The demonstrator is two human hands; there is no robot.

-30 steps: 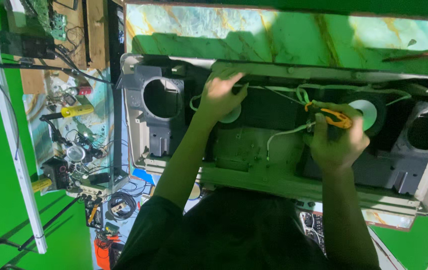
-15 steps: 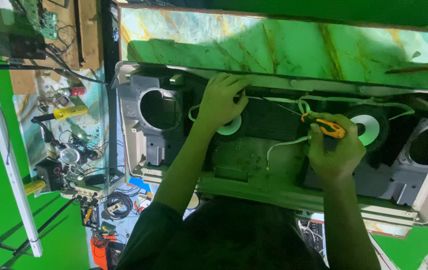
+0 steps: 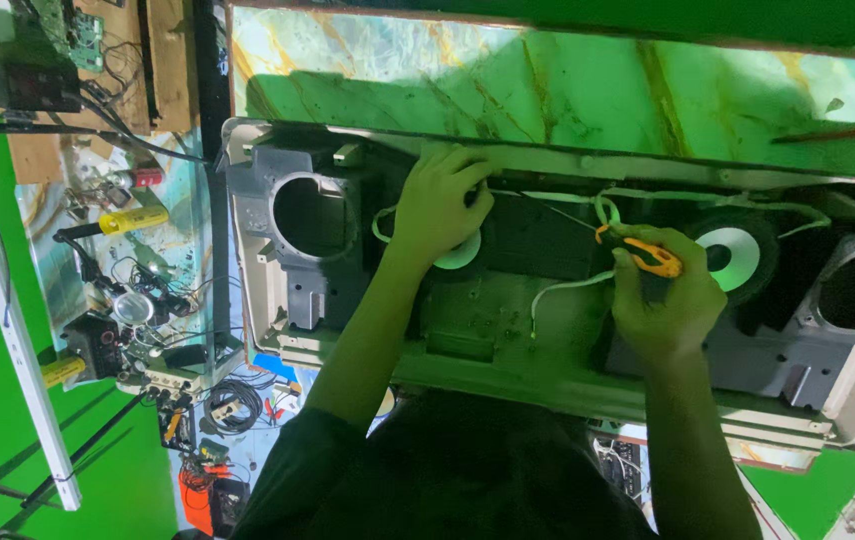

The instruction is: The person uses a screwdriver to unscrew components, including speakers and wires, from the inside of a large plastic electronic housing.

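Note:
A long grey appliance housing (image 3: 277,300) lies open on the bench, with round fan openings at both ends. My left hand (image 3: 437,205) rests on the dark middle section, fingers curled by a white cable (image 3: 547,196) and a pale round disc (image 3: 462,252). My right hand (image 3: 662,300) grips orange-handled scissors (image 3: 652,255), their tip at a loop of white cable (image 3: 607,212) near a second pale disc (image 3: 730,250). Another white wire (image 3: 557,290) runs below the scissors.
A green marbled panel (image 3: 547,90) lies behind the housing. To the left stand a cluttered shelf with a yellow-handled screwdriver (image 3: 127,222), coiled wires (image 3: 232,405), circuit boards (image 3: 72,30) and small parts. A white bar (image 3: 7,310) leans at far left.
The view has shifted slightly, so the housing sits lower in frame. Both hands stay nearly where they were, the right still holding the scissors at the cable.

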